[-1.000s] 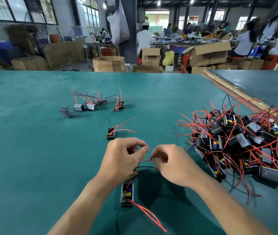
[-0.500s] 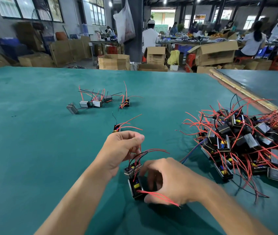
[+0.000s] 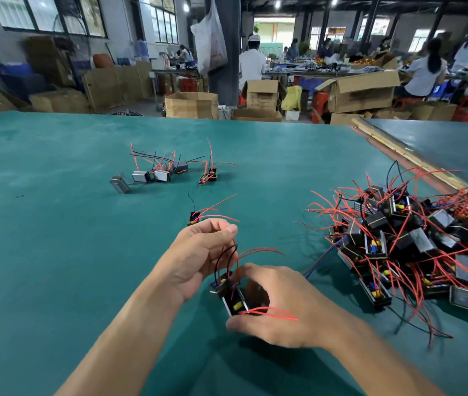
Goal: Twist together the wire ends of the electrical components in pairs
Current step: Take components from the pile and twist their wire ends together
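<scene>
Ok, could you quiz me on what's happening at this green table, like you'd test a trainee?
1. True or false: the big pile of components lies to the person's right.
2. What does the right hand grip? A) a black component B) a cardboard box C) a plastic bag
3. Fill in: the left hand pinches red and black ____.
Key: 1 true; 2 A; 3 wires.
</scene>
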Motion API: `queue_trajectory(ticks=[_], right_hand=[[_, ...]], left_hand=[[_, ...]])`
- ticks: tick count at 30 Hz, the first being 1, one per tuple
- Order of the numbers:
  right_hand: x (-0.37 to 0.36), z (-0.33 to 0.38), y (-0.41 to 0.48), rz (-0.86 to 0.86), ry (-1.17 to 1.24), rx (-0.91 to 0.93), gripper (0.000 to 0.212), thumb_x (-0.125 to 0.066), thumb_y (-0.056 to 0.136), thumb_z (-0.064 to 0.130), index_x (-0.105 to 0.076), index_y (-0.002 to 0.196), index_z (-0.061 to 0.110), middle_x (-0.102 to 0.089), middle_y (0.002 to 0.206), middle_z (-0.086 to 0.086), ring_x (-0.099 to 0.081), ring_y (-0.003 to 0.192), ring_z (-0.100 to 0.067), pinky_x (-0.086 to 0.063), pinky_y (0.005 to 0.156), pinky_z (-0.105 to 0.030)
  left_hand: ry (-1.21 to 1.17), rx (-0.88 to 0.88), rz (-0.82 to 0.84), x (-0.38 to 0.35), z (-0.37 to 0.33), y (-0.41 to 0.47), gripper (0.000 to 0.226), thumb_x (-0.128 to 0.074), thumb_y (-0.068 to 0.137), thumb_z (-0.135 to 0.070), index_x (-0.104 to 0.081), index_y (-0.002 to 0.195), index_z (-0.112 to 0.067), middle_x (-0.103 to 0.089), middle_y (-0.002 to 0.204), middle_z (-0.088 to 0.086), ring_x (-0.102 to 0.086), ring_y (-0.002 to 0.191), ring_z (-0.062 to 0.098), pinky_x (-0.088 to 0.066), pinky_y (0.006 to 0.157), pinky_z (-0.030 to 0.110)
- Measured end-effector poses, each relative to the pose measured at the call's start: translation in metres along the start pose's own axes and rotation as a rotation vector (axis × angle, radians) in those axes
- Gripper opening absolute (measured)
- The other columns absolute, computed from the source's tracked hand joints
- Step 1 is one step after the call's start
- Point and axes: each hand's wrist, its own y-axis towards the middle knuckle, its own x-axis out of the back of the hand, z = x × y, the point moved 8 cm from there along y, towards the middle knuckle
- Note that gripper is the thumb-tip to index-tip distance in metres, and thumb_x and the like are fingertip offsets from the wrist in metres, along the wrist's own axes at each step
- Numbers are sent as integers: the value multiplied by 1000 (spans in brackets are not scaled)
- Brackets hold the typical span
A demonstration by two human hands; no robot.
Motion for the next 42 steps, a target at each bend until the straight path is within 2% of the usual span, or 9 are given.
queue_trajectory(ticks=[2,6,10,16,21,26,31,38,42], right_hand=[[-2,-3,2,-6,-19,-24,57,-61,66,69,-48,119,50,-65,103,17,-60,95,-7,-51,85,-29],[-8,-8,4,-48,-71,-63,68,-56,64,74,-36,123,45,-54,107,17,-55,105,-15,-46,85,-33],[-11,-10,4,-66,-95,-63,80,-52,66,76,-26,136,47,-30,136,9,-27,132,-15,-39,107,-38],[-13,-7,4,-74,-162,-2,67,-52,75,63,-41,137,40,-10,156,4,-2,146,-19,-22,120,-40],[-14,-3,7,-47,-168,52,68,-52,73,44,-40,139,37,-21,156,12,-14,144,-19,-27,117,-41],[-19,-2,6,7,-176,37,80,-58,74,57,-25,145,42,-22,152,12,-10,143,-19,-23,120,-40],[-14,-2,5,-41,-180,0,66,-60,73,71,-43,131,42,-27,136,3,-14,137,-18,-21,117,-36],[-6,-8,9,-58,-125,29,31,-66,84,40,-52,109,28,-44,122,8,-46,116,-22,-41,100,-34],[-8,-6,7,-57,-101,43,45,-64,82,48,-47,123,40,-43,112,4,-52,105,-23,-44,94,-33]], left_hand=[[2,-6,6,-1,0,-1,13,-71,72,-16,-59,68,-18,-54,57,0,-55,45,10,-53,52,19],[64,-26,29,-3,0,-2,12,-74,68,-21,-62,66,-20,-55,59,0,-59,49,14,-55,57,22],[163,-88,19,-5,-4,-4,10,-74,68,-25,-65,65,-23,-58,62,-1,-60,54,13,-53,60,24],[226,-167,-101,2,-8,-3,16,-73,82,-10,-69,69,-18,-63,65,-3,-57,54,10,-54,56,22],[252,-214,-146,4,-13,-5,19,-72,84,-5,-69,69,-16,-61,62,-3,-57,51,9,-52,52,19],[251,-243,-102,-1,-15,-6,15,-69,84,-2,-67,70,-8,-57,62,5,-54,50,14,-53,50,25],[253,-254,-91,-3,-15,-7,16,-69,83,-4,-67,69,-11,-59,61,5,-54,51,12,-49,52,19],[232,-254,-150,1,-20,-8,20,-71,84,-6,-64,68,-16,-62,62,1,-59,52,9,-51,51,18],[211,-275,-196,7,-23,-9,18,-71,83,-5,-65,70,-15,-63,61,-3,-57,50,7,-50,50,17]])
